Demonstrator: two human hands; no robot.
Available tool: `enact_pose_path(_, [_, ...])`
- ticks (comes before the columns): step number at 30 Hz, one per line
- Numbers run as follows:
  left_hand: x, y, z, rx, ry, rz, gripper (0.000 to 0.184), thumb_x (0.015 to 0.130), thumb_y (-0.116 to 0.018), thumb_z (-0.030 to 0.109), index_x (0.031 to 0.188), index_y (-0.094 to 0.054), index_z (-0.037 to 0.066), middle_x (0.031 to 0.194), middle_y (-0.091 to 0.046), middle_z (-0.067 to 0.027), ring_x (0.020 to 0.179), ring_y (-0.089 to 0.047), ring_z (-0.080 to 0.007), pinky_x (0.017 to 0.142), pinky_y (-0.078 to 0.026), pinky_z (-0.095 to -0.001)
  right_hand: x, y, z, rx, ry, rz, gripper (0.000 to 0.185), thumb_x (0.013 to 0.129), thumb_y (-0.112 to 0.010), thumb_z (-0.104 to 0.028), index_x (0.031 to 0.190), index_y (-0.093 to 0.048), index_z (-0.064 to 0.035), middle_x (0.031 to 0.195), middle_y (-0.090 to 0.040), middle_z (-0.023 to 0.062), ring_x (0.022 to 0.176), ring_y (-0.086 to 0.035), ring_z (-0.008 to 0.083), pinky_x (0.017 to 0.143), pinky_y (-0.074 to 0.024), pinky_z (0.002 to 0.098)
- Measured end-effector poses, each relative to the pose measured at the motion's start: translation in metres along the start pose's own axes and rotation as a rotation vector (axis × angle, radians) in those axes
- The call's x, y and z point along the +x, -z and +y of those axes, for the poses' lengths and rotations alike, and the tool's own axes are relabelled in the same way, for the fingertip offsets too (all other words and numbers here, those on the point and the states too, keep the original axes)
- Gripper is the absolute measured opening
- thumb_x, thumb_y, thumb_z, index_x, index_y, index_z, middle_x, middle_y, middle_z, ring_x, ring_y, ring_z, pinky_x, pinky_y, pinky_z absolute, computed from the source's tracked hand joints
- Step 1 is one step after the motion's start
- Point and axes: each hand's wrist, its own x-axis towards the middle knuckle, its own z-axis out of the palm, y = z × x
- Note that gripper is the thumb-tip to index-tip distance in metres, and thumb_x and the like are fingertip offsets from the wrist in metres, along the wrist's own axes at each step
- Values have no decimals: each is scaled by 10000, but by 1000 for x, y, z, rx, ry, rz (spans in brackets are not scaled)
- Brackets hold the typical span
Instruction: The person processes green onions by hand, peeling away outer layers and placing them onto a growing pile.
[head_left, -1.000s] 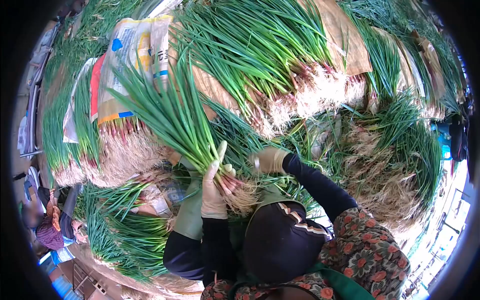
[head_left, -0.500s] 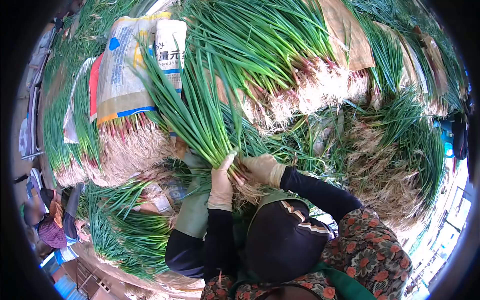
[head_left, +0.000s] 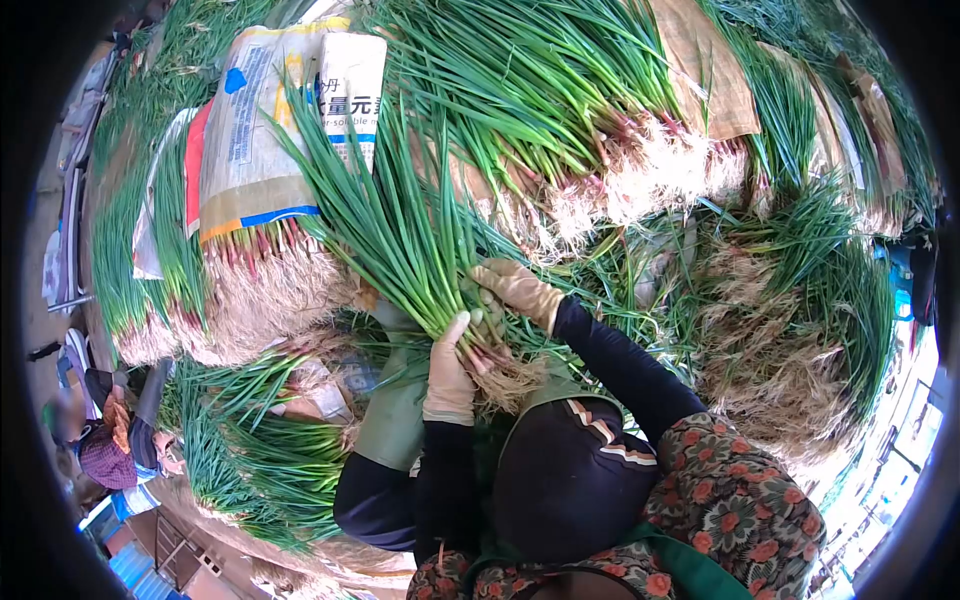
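My gloved left hand [head_left: 450,375] is closed around the lower stalks of a bunch of spring onions [head_left: 408,255]. The thumb lies across the front, and fingertips show at the right side of the stalks. Green leaves fan out to the upper left, while the reddish bases and pale roots point to the lower right. At the right edge of the bunch is my gloved right hand [head_left: 520,288], its fingers curled in against the stalks. What those fingers pinch is hidden.
Ahead lies a large heap of spring onions [head_left: 560,120], roots toward me. A printed sack [head_left: 255,150] covers another heap at left. More rooty bunches [head_left: 770,350] lie at right, loose ones [head_left: 290,465] at lower left. Another person [head_left: 110,450] is at far left.
My right hand has moved up from the root end to higher on the stalks' right edge. The left hand keeps its hold on the bunch. The view has shifted slightly.
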Motion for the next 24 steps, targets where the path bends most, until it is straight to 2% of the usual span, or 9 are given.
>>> enact_pose_path(2, [0,-2,1,-23,17,6,235,858,-536,233,950,-551,18,797,-627,-129,625,-621,-263,552,-543,-433,-13,-3,-1,-85,-7,56,232,896,-523,-236,885,-578,-11,593,-507,43,489,-499,130,459,-418,259])
enact_pose_path(4, [8,4,-5,224,-35,22,236,829,-583,237,949,-550,38,675,-610,-75,450,-557,-147,376,-389,-216,-28,-12,-15,-153,-29,83,210,889,-522,-220,890,-585,-19,603,-531,73,511,-540,179,497,-447,285])
enact_pose_path(5, [8,3,-7,313,-57,3,231,821,-592,233,938,-550,39,667,-607,-66,441,-551,-138,367,-372,-210,-22,-16,-14,-741,641,129,217,868,-523,-228,916,-587,-26,652,-581,125,599,-593,275,570,-477,344])
enact_pose_path(8, [12,8,-11,467,-143,29,193,800,-604,203,895,-554,43,600,-572,-34,398,-527,-124,336,-318,-204,-17,-27,-20,-946,373,199,252,837,-543,-222,938,-583,4,778,-585,223,718,-585,364,646,-485,400])
enact_pose_path(14, [0,-23,-9,193,-182,138,175,802,-573,112,936,-544,3,725,-571,-61,524,-578,-162,385,-435,-245,13,7,40,-1352,636,279,163,786,-572,-173,882,-589,-42,828,-603,145,768,-596,275,677,-483,354])
enact_pose_path(16, [-10,-28,-8,168,-209,154,232,808,-541,101,1003,-513,-21,726,-557,-76,540,-571,-177,382,-453,-257,31,85,79,-1182,341,474,164,721,-581,-128,872,-580,-61,869,-589,91,786,-579,219,658,-478,313])
enact_pose_path(19, [-26,-31,1,237,-259,120,323,806,-521,109,1093,-465,-30,726,-547,-80,557,-565,-167,383,-460,-253,-14,114,58,-2060,391,386,155,837,-465,-171,878,-578,-73,831,-591,114,712,-579,230,654,-474,320])
enact_pose_path(22, [-37,-14,17,215,-425,75,365,821,-495,103,1158,-446,-28,717,-528,-59,555,-559,-159,374,-458,-242,-89,132,60,-1765,-219,-521,269,843,-481,-291,882,-619,-64,807,-627,149,741,-619,289,657,-491,378])
enact_pose_path(24, [-31,-23,18,77,-422,92,354,850,-493,114,1182,-456,-5,723,-506,-30,585,-562,-152,427,-478,-266,-88,123,41,-1618,-344,-511,321,851,-486,-352,936,-609,-68,797,-639,157,744,-632,307,656,-495,396])
